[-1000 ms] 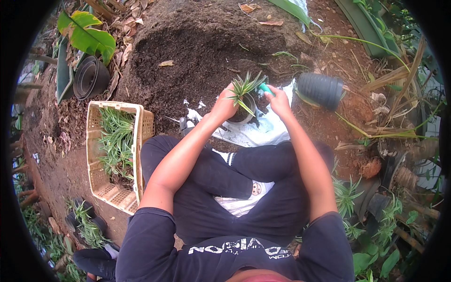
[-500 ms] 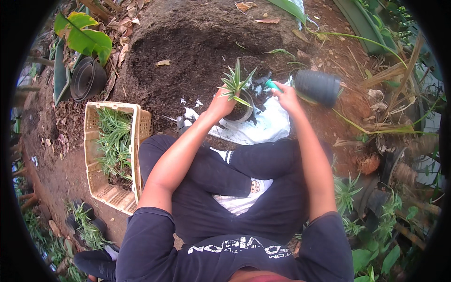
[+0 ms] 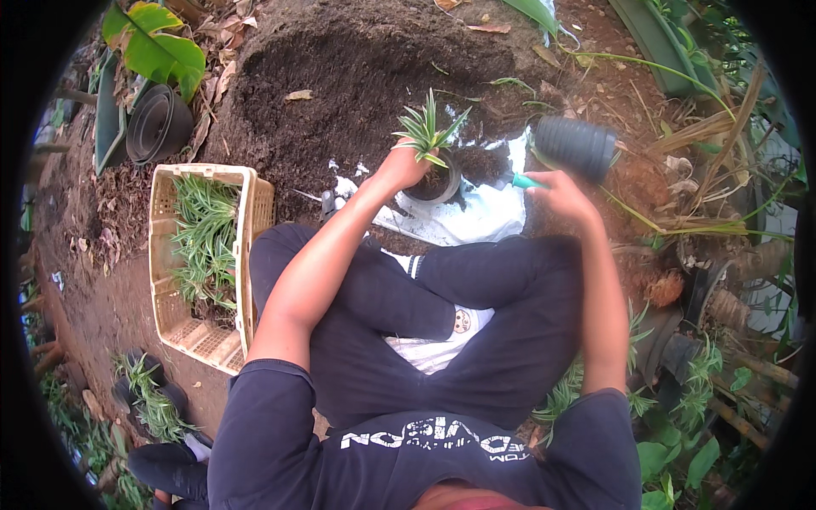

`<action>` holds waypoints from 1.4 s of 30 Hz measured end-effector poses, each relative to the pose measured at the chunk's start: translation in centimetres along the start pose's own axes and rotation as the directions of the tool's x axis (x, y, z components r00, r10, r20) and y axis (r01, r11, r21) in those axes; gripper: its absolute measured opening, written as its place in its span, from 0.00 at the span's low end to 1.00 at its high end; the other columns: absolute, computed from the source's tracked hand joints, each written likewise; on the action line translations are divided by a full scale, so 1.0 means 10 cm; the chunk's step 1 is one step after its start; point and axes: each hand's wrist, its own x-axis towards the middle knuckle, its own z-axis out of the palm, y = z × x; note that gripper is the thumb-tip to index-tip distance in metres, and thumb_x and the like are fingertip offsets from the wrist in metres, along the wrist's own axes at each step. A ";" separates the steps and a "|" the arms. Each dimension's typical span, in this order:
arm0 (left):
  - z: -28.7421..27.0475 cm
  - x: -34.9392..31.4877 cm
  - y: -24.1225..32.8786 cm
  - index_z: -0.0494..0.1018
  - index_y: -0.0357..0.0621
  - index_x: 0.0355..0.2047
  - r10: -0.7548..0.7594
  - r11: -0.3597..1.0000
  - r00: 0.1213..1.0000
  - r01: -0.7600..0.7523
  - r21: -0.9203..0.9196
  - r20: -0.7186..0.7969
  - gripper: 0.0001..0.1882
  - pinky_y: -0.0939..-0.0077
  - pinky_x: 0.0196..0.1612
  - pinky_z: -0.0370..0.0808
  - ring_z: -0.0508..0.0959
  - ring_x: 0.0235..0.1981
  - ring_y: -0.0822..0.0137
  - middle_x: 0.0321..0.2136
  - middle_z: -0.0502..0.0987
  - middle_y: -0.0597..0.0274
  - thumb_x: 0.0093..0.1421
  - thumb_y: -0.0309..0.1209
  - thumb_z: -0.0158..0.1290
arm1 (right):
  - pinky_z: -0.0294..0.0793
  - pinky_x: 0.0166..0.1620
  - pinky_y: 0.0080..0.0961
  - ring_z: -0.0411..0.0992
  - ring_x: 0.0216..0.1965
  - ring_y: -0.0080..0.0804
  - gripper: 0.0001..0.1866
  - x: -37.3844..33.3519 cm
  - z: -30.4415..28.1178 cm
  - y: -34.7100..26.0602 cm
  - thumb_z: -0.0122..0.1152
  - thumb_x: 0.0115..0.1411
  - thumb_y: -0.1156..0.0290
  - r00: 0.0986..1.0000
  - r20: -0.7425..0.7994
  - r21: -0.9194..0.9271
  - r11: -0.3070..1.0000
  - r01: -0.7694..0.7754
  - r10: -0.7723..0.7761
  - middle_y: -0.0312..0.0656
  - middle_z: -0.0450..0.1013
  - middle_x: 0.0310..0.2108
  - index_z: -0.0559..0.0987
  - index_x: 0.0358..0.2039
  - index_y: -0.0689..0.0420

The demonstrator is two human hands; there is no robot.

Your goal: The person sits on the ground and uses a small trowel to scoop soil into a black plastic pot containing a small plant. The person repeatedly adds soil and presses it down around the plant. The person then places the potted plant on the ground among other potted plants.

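Observation:
My left hand (image 3: 411,167) is closed around the base of a small spider plant (image 3: 430,129) with green-and-white striped leaves. It holds the plant upright at a dark round pot (image 3: 456,182), which has soil inside and stands on a white sack (image 3: 489,219). To the right, my right hand (image 3: 561,197) grips the green handle of a small hand tool (image 3: 529,181). The tool points left toward dark soil lying on the sack; its working end is hard to make out.
A heap of dark soil (image 3: 340,93) spreads beyond my hands. Stacked black pots (image 3: 578,148) lie right. At left stand a cream plastic crate (image 3: 246,280) of spider plants (image 3: 204,242) and nested black pots (image 3: 159,123). Another person's dark-clad leg (image 3: 166,470) shows lower left.
My right hand has moved right and a little nearer to me with the green-handled tool, away from the pot. My left hand still holds the spider plant at the pot.

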 end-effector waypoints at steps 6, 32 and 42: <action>-0.08 0.00 0.10 0.75 0.35 0.44 -0.255 0.946 0.957 0.277 -0.168 0.140 0.10 0.71 0.34 0.83 0.84 0.30 0.69 0.31 0.81 0.62 0.72 0.31 0.54 | 0.74 0.48 0.31 0.74 0.39 0.27 0.21 -0.02 0.09 -0.04 0.65 0.64 0.76 0.998 0.041 -0.078 0.995 0.055 -0.052 0.44 0.82 0.36 0.81 0.58 0.62; -0.20 0.03 0.24 0.75 0.33 0.45 -0.326 0.918 0.906 0.371 -0.137 0.270 0.10 0.71 0.33 0.85 0.85 0.30 0.67 0.35 0.83 0.57 0.70 0.30 0.55 | 0.80 0.51 0.46 0.82 0.44 0.56 0.12 0.14 0.49 -1.57 0.62 0.54 0.70 0.999 -0.020 -0.644 0.765 0.020 -0.043 0.58 0.83 0.37 0.89 0.36 0.58; -0.14 0.04 0.15 0.77 0.35 0.43 -0.336 0.911 0.902 0.384 -0.150 0.271 0.09 0.72 0.32 0.84 0.84 0.28 0.69 0.30 0.82 0.61 0.70 0.29 0.55 | 0.81 0.50 0.45 0.83 0.42 0.53 0.13 -0.10 0.55 -1.67 0.63 0.56 0.72 0.964 -0.237 -0.644 0.763 -0.062 -0.122 0.55 0.83 0.38 0.89 0.40 0.57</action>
